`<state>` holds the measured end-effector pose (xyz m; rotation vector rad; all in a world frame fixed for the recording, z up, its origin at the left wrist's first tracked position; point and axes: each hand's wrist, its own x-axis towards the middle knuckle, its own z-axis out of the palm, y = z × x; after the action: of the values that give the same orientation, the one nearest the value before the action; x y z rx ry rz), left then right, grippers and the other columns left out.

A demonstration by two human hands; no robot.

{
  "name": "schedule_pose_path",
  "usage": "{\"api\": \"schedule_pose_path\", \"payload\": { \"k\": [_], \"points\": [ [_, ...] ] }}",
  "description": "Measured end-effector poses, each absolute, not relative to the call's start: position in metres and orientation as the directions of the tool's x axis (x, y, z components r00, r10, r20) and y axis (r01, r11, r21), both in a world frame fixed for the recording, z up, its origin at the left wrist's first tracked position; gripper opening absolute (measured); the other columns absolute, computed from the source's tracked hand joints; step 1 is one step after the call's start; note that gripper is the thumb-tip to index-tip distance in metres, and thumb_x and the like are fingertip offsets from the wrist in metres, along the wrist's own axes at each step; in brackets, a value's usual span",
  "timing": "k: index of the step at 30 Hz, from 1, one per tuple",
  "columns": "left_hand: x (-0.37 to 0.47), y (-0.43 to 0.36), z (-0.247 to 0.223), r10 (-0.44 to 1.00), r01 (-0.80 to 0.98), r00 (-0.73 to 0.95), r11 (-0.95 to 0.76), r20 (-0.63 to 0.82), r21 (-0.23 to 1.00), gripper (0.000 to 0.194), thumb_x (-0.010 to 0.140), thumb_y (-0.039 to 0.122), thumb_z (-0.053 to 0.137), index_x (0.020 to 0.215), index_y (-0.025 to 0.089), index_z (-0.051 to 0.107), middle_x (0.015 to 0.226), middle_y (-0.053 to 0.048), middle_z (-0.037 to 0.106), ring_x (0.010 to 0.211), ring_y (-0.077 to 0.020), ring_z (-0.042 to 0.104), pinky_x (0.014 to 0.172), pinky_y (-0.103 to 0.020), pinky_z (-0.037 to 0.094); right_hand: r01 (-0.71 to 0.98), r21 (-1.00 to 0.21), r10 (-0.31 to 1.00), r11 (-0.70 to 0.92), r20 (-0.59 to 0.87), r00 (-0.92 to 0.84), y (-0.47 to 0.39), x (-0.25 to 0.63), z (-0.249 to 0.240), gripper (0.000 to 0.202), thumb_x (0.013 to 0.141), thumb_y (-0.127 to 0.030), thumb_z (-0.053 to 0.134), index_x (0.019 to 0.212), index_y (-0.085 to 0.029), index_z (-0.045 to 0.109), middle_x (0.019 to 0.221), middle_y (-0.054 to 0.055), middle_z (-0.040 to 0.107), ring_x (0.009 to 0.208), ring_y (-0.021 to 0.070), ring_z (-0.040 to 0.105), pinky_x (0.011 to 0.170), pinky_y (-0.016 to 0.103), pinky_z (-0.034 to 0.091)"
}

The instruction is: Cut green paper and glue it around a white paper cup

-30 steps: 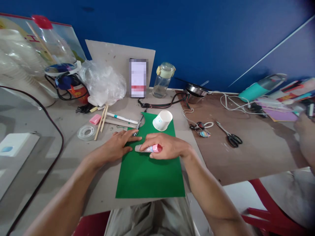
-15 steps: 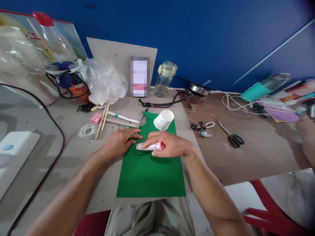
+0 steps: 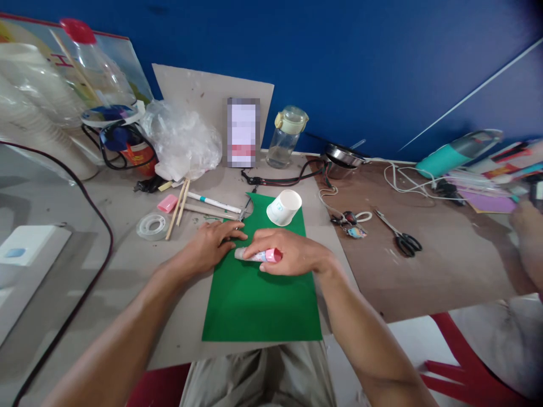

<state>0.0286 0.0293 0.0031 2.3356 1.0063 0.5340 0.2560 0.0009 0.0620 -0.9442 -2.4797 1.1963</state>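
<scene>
A sheet of green paper lies on the table, with a curved cut at its upper left. My right hand is wrapped round a glue stick with a pink base, holding it almost level low over the sheet. Whether its left end touches the paper I cannot tell. At the sheet's left edge rests my left hand, palm down, fingers stretched out, holding nothing. A white paper cup stands on the upper part of the sheet. Beyond my left hand lies a pink cap.
On the left are a tape roll, wooden sticks and a white pen. A phone and water bottle stand behind. Scissors lie right; another person's arm shows at the far right.
The view has shifted slightly. My right hand still grips the glue stick, in nearly the same place over the paper. My left hand has stayed put.
</scene>
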Motion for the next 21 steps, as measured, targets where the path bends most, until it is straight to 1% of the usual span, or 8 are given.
{"api": "schedule_pose_path", "payload": {
  "k": [4,8,13,16,21],
  "points": [
    [0.028,0.030,0.000,0.758,0.542,0.637,-0.567,0.137,0.620,0.033,0.084,0.020,0.050,0.115,0.022,0.060,0.112,-0.004,0.071,0.108,-0.0231,0.062,0.095,-0.041,0.045,0.432,-0.757,0.631,0.491,-0.033,-0.775,-0.002,0.247,0.062,0.037,0.073,-0.008,0.060,0.108,-0.018,0.068,0.097,0.005,0.062,0.090,0.0166,0.059,0.085,0.028,0.044],
    [0.028,0.030,0.000,0.765,0.554,0.631,-0.561,0.129,0.615,0.034,0.083,0.018,0.049,0.114,0.023,0.061,0.111,-0.003,0.072,0.108,-0.0230,0.061,0.096,-0.041,0.044,0.388,-0.780,0.621,0.490,0.000,-0.784,-0.002,0.246,0.060,0.037,0.074,-0.008,0.060,0.108,-0.020,0.068,0.100,0.006,0.062,0.095,0.0171,0.058,0.088,0.029,0.043],
    [0.029,0.029,0.008,0.765,0.537,0.636,-0.533,0.100,0.654,0.041,0.082,0.015,0.047,0.123,0.022,0.054,0.106,-0.001,0.073,0.107,-0.0216,0.062,0.095,-0.038,0.044,0.329,-0.820,0.649,0.468,0.066,-0.758,0.004,0.265,0.062,0.037,0.075,-0.011,0.063,0.111,-0.020,0.066,0.103,0.006,0.063,0.091,0.0167,0.059,0.086,0.031,0.044],
    [0.030,0.028,0.012,0.762,0.525,0.642,-0.519,0.086,0.675,0.042,0.082,0.016,0.048,0.124,0.022,0.053,0.105,-0.001,0.074,0.104,-0.0217,0.063,0.094,-0.039,0.045,0.358,-0.817,0.673,0.452,0.049,-0.738,0.006,0.272,0.063,0.036,0.075,-0.012,0.064,0.110,-0.019,0.066,0.101,0.006,0.064,0.088,0.0165,0.060,0.083,0.030,0.044],
    [0.031,0.028,0.009,0.763,0.515,0.637,-0.527,0.110,0.676,0.040,0.083,0.019,0.048,0.123,0.022,0.054,0.103,-0.002,0.074,0.104,-0.0225,0.064,0.095,-0.041,0.044,0.420,-0.791,0.646,0.444,-0.042,-0.762,0.004,0.261,0.060,0.037,0.073,-0.010,0.063,0.108,-0.020,0.068,0.097,0.004,0.063,0.086,0.0157,0.060,0.083,0.029,0.044]
  ]
}}
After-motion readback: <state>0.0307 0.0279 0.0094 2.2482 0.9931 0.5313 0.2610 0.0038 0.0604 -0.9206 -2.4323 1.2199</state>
